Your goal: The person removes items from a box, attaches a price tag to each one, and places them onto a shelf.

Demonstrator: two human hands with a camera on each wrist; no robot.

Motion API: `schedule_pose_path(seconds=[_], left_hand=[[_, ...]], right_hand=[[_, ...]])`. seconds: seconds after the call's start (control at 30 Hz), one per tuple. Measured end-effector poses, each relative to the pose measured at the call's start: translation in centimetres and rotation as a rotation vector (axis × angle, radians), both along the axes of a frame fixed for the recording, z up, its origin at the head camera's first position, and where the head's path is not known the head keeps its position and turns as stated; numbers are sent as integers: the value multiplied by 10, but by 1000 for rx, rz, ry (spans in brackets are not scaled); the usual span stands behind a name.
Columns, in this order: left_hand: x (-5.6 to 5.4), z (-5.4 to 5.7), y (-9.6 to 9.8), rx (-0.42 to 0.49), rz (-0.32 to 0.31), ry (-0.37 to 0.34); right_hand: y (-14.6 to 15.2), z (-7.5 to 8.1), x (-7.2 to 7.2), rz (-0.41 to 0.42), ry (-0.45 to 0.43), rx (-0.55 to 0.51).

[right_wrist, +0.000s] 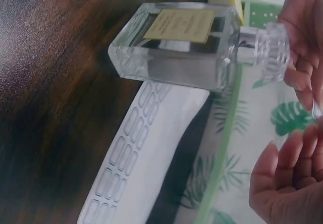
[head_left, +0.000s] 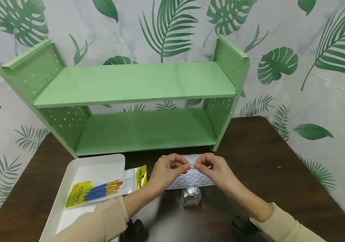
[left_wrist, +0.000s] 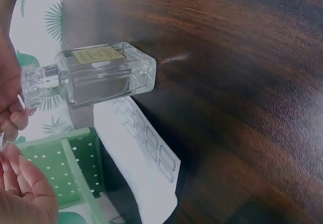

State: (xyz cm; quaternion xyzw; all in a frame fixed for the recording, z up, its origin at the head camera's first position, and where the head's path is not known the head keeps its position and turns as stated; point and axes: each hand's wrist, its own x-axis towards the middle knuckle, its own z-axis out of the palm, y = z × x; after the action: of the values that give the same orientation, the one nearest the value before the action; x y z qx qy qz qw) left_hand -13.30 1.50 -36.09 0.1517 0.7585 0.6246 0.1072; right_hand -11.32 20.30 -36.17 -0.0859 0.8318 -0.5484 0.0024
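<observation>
Both hands meet over the table in the head view. My left hand [head_left: 167, 169] and my right hand [head_left: 216, 168] pinch the two ends of a small pale label [head_left: 192, 166] between thumb and forefinger. The label has a bluish edge, like the outlined rectangles on the white label sheet [head_left: 195, 181] behind and below the hands. Just in front of that sheet a clear glass bottle [left_wrist: 101, 77] stands upright, with a faceted clear cap [right_wrist: 274, 52] and a cream label [right_wrist: 181, 25] on its side. The fingers stay above the bottle, apart from it.
A green two-tier shelf [head_left: 145, 132] stands at the back of the dark wooden table [head_left: 275, 188]. On the left, a white tray [head_left: 100, 163] holds a plastic pack of paintbrushes [head_left: 106, 188] that overhangs its right rim. A leaf-patterned wall covering [head_left: 299, 107] hangs behind.
</observation>
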Motion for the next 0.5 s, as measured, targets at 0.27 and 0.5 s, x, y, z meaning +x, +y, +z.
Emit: schedule_pose_path(seconds=[0.27, 0.5], left_hand=[[19, 4, -7, -188, -1, 183], [42, -9, -12, -250, -10, 222]], right_hand=[[-1, 4, 25, 11, 251, 169], [-5, -13, 53, -21, 464, 283]])
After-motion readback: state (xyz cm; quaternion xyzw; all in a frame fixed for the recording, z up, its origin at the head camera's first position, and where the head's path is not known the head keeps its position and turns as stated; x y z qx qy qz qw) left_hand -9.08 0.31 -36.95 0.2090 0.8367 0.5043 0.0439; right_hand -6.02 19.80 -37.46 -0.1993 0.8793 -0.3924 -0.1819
